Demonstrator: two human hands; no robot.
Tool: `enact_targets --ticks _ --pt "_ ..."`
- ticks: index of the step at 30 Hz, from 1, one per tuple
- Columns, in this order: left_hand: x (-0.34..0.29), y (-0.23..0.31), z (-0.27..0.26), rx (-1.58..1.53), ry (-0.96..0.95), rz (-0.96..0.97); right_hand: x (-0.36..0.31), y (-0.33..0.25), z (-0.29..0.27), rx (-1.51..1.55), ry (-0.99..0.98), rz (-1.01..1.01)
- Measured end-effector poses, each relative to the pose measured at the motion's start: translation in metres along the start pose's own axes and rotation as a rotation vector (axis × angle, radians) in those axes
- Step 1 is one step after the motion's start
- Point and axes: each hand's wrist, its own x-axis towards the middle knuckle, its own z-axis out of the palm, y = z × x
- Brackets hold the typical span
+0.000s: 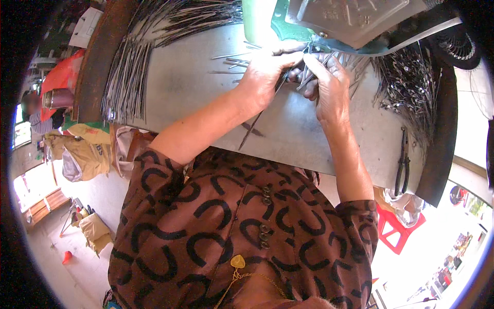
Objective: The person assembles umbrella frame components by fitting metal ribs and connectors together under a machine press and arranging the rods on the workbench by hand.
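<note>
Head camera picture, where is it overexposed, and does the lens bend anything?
Head view: glare bleaches the pale green column above the left hand; the lower-right background washes out; the worktable's dark side rims curve; corners fall black.

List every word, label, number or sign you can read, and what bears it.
Tan sack: dark printed letters, not transcribed here.
Yellow-green sack: small red marks, too blurred to read.
Machine's metal cover: raised characters, too blurred to read.

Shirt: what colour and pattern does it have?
The shirt is brown with black, horseshoe-like curves; the head view shows it best.
</note>
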Motion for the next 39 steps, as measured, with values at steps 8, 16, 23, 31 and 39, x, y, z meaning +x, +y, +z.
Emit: enact_targets --ticks 8,16,23,31,39 --pt "-0.005 0.001 -0.004 0.090 -0.060 0.018 -0.002 0.001 0.001 -0.006 0.020 -0.069" --pt "0.000 0.003 -0.004 0.069 -0.072 0.030 0.004 -0.005 -0.002 0.070 0.002 0.004" --pt "-0.005 0.010 0.005 0.309 0.047 0.086 0.024 -0.017 -0.031 -0.160 -0.201 0.097" --pt "-0.010 0.000 -0.002 0.076 0.013 0.116 0.014 -0.003 -0.021 0.078 -0.088 0.123" --pt "-0.017 0.011 0.003 0.364 0.095 0.117 0.001 -0.012 -0.012 -0.107 -0.005 0.012"
